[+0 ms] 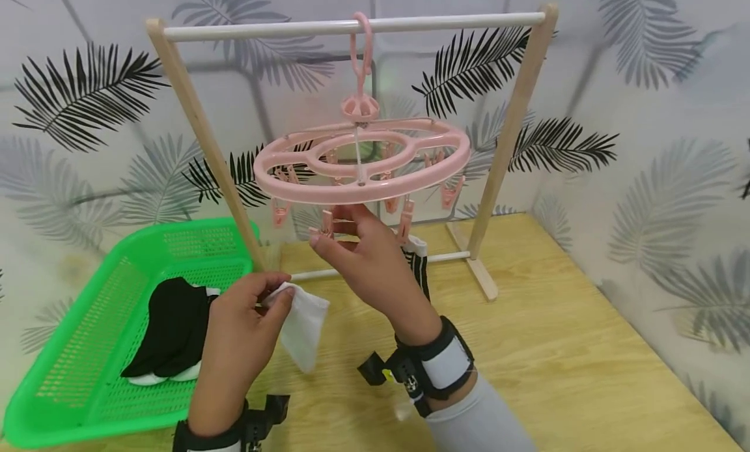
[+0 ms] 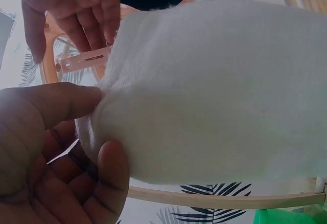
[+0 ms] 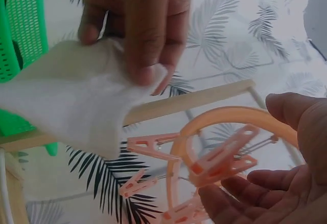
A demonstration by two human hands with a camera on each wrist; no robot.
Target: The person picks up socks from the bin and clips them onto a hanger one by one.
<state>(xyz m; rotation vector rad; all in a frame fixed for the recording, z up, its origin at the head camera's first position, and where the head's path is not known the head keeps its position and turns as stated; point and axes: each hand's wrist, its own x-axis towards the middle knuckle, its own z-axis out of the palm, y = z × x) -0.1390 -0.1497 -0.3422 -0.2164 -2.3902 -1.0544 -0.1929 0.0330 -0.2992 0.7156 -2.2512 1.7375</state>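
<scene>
Left grip [image 1: 240, 331] is pinching a white cloth [image 1: 305, 328] by its top, dangling over the bench [image 1: 556, 348] just right of the green basket [image 1: 58, 437]. Right grip [image 1: 375, 263] is kinda spread — thumb and fingers around a pink clip [image 3: 219, 157] below the hanger [image 1: 351, 193] — can't tell if they're touching.

Soft, bright light spreads evenly over the wooden tabletop [image 1: 574, 348], with a small glare below the right hand [image 1: 377, 263]. Both wrist views look hazier: the left hand [image 3: 140, 24] sinks into shadow, the white sock [image 3: 76, 96] goes soft, and palm-leaf wallpaper [image 3: 219, 32] bleaches out beyond the right hand.
</scene>
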